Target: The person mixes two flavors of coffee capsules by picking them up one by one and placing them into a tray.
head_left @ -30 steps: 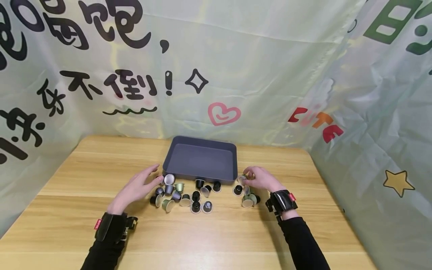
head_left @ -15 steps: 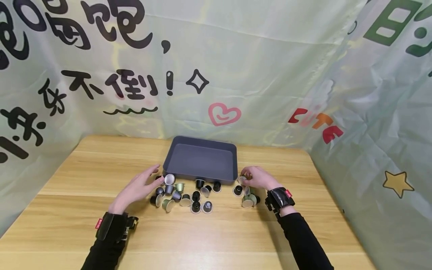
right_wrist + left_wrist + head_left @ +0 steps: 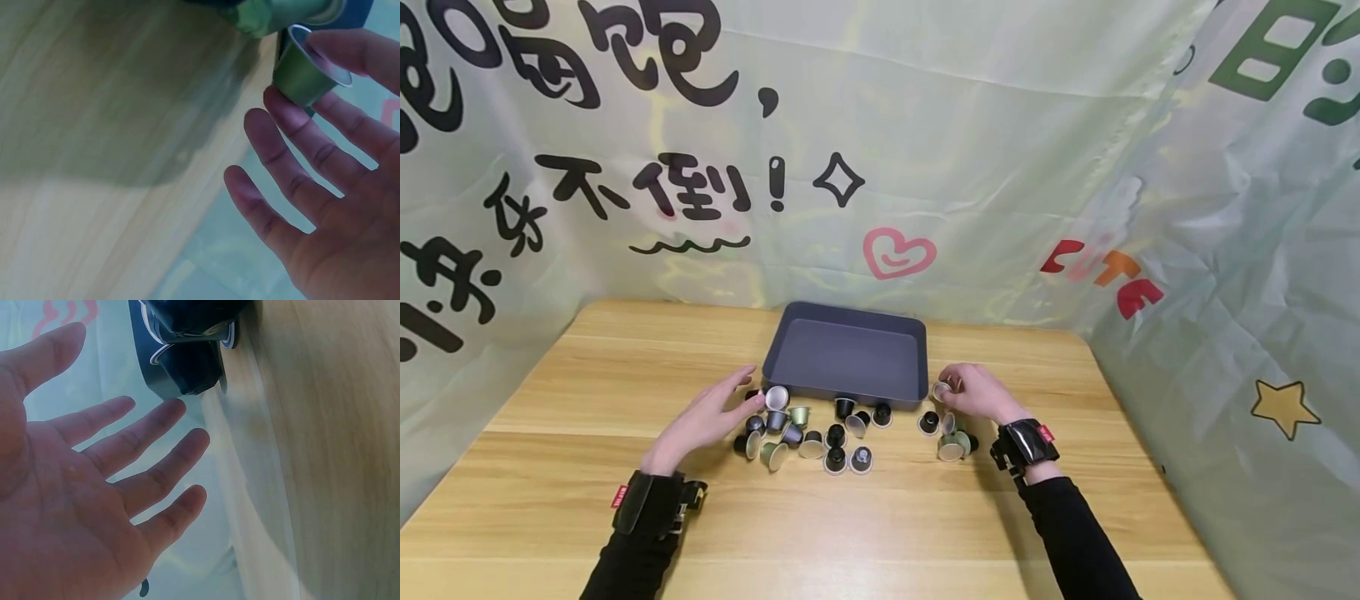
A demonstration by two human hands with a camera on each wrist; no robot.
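My right hand (image 3: 981,395) pinches a green coffee capsule (image 3: 302,76) between thumb and fingers, beside the right corner of a dark grey tray (image 3: 850,353). In the right wrist view the capsule's pale rim faces the thumb, and the other fingers are spread. Just below this hand stand a black capsule (image 3: 928,422) and several green ones. My left hand (image 3: 700,423) lies with fingers extended beside the left cluster, its thumb close to a capsule with a pale lid (image 3: 777,398). Whether it touches is unclear. Dark capsules (image 3: 190,365) sit beyond its fingertips.
Several black capsules (image 3: 836,436) are spread in front of the tray, and more purple, green and black ones lie to its left. The wooden table (image 3: 820,533) meets a printed fabric sheet (image 3: 985,183) behind and at the sides.
The capsule at my right fingertips has risen slightly and shifted, with its pale face now showing beside the tray corner. My left hand has hardly moved.
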